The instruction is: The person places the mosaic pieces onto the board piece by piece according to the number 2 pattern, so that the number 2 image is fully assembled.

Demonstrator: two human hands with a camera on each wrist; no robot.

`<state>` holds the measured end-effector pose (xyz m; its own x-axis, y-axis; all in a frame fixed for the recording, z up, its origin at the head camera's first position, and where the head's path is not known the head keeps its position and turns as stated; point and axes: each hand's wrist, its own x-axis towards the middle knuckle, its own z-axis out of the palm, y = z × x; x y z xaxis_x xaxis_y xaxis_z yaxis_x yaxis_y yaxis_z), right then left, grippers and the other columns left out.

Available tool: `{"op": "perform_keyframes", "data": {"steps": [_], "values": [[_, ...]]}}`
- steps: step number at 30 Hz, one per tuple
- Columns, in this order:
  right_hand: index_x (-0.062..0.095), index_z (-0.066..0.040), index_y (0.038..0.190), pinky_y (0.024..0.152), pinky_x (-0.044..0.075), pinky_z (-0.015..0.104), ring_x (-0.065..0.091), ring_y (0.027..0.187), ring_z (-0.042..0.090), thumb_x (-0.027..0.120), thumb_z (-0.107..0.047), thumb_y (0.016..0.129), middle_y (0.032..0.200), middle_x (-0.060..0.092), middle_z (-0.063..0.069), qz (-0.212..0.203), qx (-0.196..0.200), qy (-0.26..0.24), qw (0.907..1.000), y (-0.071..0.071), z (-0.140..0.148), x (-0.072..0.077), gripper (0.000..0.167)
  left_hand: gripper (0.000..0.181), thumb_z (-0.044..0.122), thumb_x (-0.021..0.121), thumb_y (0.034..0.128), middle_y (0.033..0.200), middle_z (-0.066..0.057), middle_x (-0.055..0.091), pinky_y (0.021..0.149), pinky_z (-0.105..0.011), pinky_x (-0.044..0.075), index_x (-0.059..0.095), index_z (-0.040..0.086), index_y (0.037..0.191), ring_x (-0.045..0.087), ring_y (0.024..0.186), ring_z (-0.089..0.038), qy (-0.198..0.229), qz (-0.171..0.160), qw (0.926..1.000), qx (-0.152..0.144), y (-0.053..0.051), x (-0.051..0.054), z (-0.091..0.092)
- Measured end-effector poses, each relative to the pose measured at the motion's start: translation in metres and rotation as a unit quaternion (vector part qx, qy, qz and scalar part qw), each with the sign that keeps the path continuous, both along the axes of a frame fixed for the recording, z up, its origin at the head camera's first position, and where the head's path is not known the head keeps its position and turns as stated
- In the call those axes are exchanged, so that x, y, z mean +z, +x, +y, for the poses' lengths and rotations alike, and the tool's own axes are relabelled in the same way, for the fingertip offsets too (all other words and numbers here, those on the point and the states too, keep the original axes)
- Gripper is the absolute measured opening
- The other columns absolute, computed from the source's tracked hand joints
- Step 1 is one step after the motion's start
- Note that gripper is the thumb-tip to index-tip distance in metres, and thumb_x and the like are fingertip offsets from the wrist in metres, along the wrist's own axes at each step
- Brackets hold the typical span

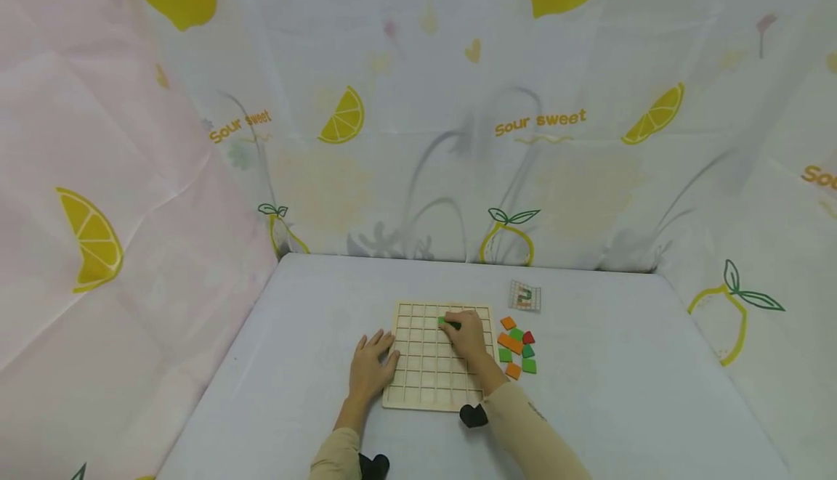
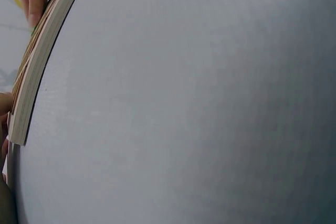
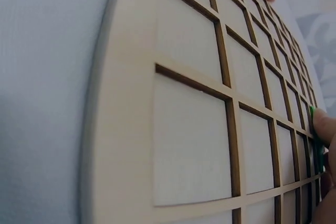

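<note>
A wooden grid board lies flat on the white table. Over its upper right part, my right hand pinches a dark green piece with thumb and fingers. Beside those fingertips a lighter green piece shows on the grid. In the right wrist view, the dark green piece sits under the fingers, mostly covered. My left hand rests at the board's left edge with its fingers extended, fingertips touching the rim. The left wrist view shows the board's side and only a sliver of that hand.
Right of the board lies a loose group of pieces: an orange rectangle, a red piece, a green square and several others. Behind them is a small card printed with a coloured grid pattern. A lemon-printed cloth hangs behind the table.
</note>
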<state>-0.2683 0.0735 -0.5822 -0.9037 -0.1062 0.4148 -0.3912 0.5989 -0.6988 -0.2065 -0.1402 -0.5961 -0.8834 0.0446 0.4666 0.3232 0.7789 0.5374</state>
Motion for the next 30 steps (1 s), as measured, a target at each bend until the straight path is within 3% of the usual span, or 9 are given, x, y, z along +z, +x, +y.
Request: {"op": "perform_keyframes", "data": {"steps": [5, 11, 17, 24, 30], "values": [[0.072, 0.004, 0.093, 0.083, 0.052, 0.048, 0.058, 0.092, 0.034, 0.07, 0.0, 0.079, 0.1, 0.07, 0.016, 0.001, 0.018, 0.017, 0.9997, 0.001, 0.001, 0.002, 0.015, 0.033, 0.012, 0.069, 0.0793, 0.113, -0.016, 0.066, 0.107, -0.055, 0.033, 0.067, -0.002, 0.109, 0.058, 0.113, -0.035, 0.0, 0.001, 1.0, 0.002, 0.0, 0.002, 0.0], [0.07, 0.005, 0.1, 0.083, 0.053, 0.047, 0.058, 0.096, 0.035, 0.068, 0.0, 0.082, 0.106, 0.068, 0.017, 0.009, 0.028, 0.042, 0.9987, 0.006, 0.001, 0.002, 0.019, 0.033, 0.012, 0.069, 0.079, 0.113, -0.016, 0.067, 0.107, -0.055, 0.033, 0.067, -0.002, 0.109, 0.058, 0.113, -0.035, 0.001, -0.003, 1.0, 0.003, 0.001, 0.003, 0.001], [0.063, 0.013, 0.108, 0.084, 0.053, 0.052, 0.06, 0.099, 0.042, 0.065, 0.005, 0.082, 0.111, 0.064, 0.025, 0.025, 0.034, -0.029, 0.9987, 0.011, 0.013, 0.011, 0.027, 0.033, 0.012, 0.069, 0.0791, 0.113, -0.016, 0.067, 0.107, -0.055, 0.034, 0.067, -0.002, 0.109, 0.058, 0.113, -0.035, 0.0, 0.001, 1.0, 0.0, 0.001, 0.002, 0.002], [0.066, 0.013, 0.1, 0.085, 0.049, 0.057, 0.059, 0.094, 0.044, 0.064, 0.009, 0.078, 0.099, 0.067, 0.026, 0.047, -0.034, -0.056, 0.9967, 0.01, 0.054, 0.012, 0.022, 0.033, 0.012, 0.069, 0.0789, 0.113, -0.016, 0.067, 0.106, -0.055, 0.034, 0.067, -0.002, 0.108, 0.058, 0.113, -0.035, 0.0, 0.003, 1.0, 0.003, 0.001, 0.002, 0.001], [0.065, 0.011, 0.104, 0.088, 0.045, 0.054, 0.057, 0.097, 0.044, 0.068, 0.004, 0.076, 0.104, 0.066, 0.026, 0.018, -0.092, 0.014, 0.9955, 0.018, 0.096, 0.006, 0.029, 0.033, 0.013, 0.068, 0.0792, 0.114, -0.015, 0.066, 0.107, -0.054, 0.033, 0.067, -0.001, 0.109, 0.058, 0.114, -0.035, 0.001, -0.001, 1.0, 0.004, 0.001, 0.0, 0.002]]}}
